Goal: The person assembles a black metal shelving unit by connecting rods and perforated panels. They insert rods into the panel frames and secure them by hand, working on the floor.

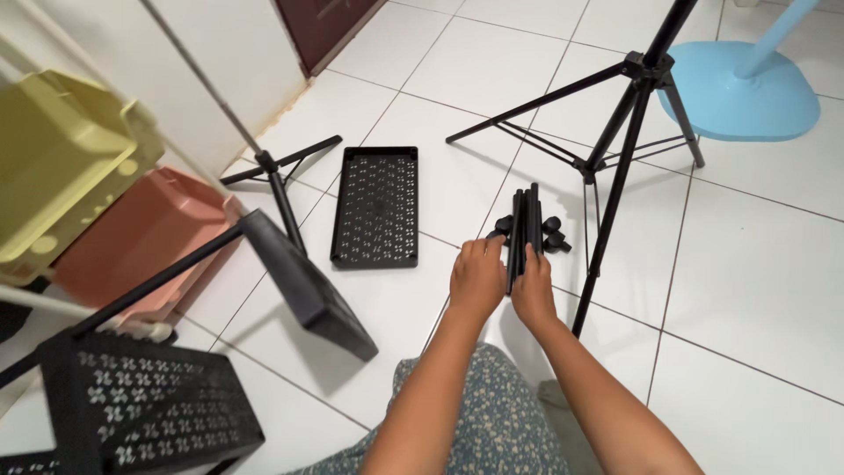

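Note:
Both my hands hold a bundle of black rods (526, 220) that points away from me over the white tiled floor. My left hand (477, 280) grips the near end from the left, and my right hand (533, 290) closes on it from the right. Several small black caster wheels (552, 234) lie on the floor just beyond my fingers, on both sides of the rods. A flat black perforated tray (376, 206) lies on the tiles to the left of my hands.
A black tripod (615, 149) stands right of my hands, a smaller stand (280, 180) to the left. A black shelf frame with perforated trays (141, 396) fills the lower left, beside yellow (61, 158) and pink bins (149, 233). A blue stool base (738, 88) sits far right.

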